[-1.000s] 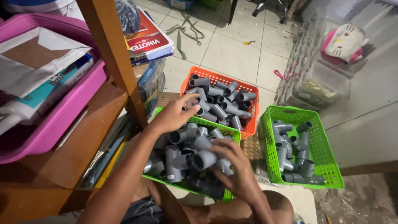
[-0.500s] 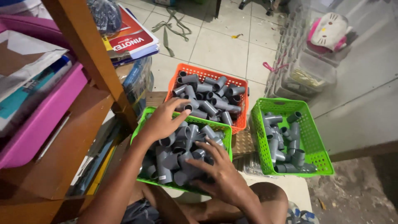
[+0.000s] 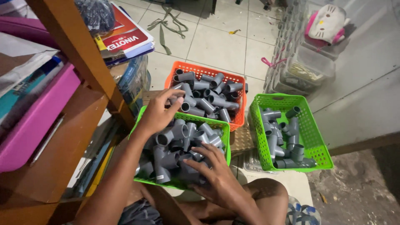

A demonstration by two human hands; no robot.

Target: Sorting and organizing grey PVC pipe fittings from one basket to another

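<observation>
Grey pipe fittings fill three baskets on the floor: two green, one orange.
We rest our left hand on the near green basket, fingers pinched on one fitting at its far rim; our right hand lies spread, loosely open, on the pile. The orange basket sits behind, the second green basket to the right. Since a moment ago, our left hand has moved toward the orange basket.
</observation>
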